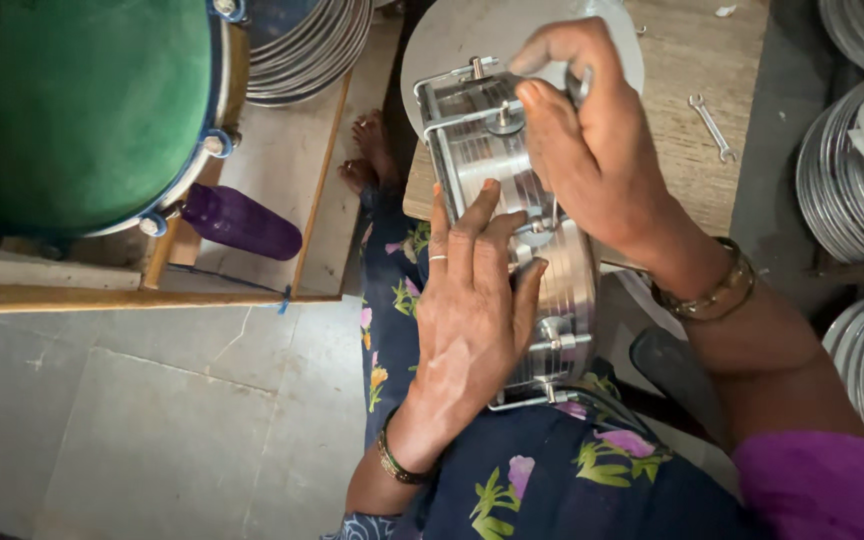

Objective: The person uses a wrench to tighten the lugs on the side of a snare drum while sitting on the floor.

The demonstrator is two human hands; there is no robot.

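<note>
The left hand [472, 310] is lying flat, fingers spread, on the side of a metal drum [512, 230] that is resting on the person's lap against the bench [682, 150]. The right hand [592, 140] is pinching a tool at the drum's rim bolt [502, 118]. A wrench [712, 127] is lying on the bench, a green drum [72, 110] nearby.

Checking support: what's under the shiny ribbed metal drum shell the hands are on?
The shiny ribbed metal drum shell rests on a floral dark-blue clothed lap; its far end overlaps a round grey disc on the wooden board. The left hand and right hand cover the contact points.
</note>
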